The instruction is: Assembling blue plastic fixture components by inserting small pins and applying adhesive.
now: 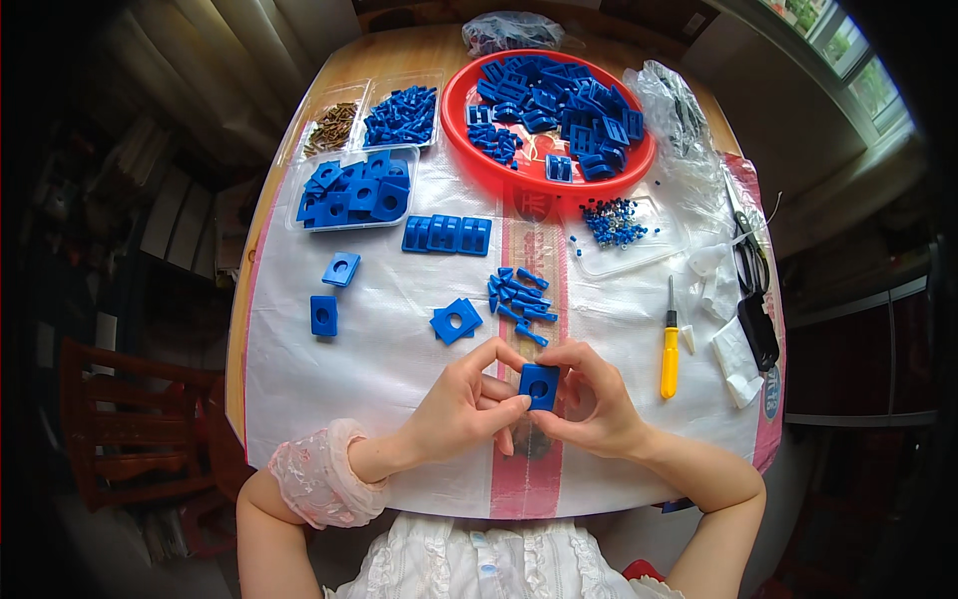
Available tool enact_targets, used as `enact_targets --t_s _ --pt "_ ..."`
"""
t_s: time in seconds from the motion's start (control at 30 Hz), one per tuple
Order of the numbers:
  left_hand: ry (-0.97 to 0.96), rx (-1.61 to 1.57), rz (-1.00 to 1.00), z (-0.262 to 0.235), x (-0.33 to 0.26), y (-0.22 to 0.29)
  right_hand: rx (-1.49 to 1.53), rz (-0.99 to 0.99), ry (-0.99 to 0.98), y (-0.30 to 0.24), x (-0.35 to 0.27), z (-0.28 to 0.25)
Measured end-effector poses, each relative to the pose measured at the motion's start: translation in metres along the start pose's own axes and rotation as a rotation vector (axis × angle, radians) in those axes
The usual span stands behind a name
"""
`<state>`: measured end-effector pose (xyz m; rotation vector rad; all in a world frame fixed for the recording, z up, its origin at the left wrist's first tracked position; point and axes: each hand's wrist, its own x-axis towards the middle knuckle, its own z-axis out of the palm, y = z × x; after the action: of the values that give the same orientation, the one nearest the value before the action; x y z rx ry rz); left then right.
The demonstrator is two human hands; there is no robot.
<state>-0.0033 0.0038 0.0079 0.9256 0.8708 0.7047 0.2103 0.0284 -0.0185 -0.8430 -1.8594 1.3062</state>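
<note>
Between my two hands, above the near middle of the table, is a blue square plastic part [540, 385] with a round hole in its face. My left hand [476, 392] pinches its left edge with thumb and fingers. From the other side my right hand [596, 401] grips its right edge. Just beyond my hands lies a small pile of blue plastic pegs [519, 294]. To the left are stacked flat blue square plates [456, 320] with round holes. Two more blue square parts, one [323, 315] nearer and one [341, 269] farther, lie at the left.
A red tray [461, 165] of blue parts stands at the back. Clear boxes at the far left hold square plates [361, 190], blue sticks [401, 115] and screws [333, 128]. Small beads [613, 222] fill a clear lid. At right lie a yellow screwdriver [670, 361] and black scissors [750, 265].
</note>
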Motion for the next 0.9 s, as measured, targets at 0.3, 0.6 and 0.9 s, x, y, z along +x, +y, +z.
enact_targets --t_s 0.3,0.6,0.9 --pt "-0.043 0.014 0.029 -0.0015 0.0007 -0.0032 -0.003 -0.009 -0.004 -0.0016 -0.0002 -0.0001" --pt "-0.050 -0.003 0.021 -0.0040 0.0022 -0.0069 -0.035 -0.050 -0.033 -0.0054 0.0021 -0.0027" --pt "-0.028 0.004 0.039 -0.0014 0.0031 -0.0055 -0.032 -0.050 -0.033 -0.0060 0.0020 -0.0022"
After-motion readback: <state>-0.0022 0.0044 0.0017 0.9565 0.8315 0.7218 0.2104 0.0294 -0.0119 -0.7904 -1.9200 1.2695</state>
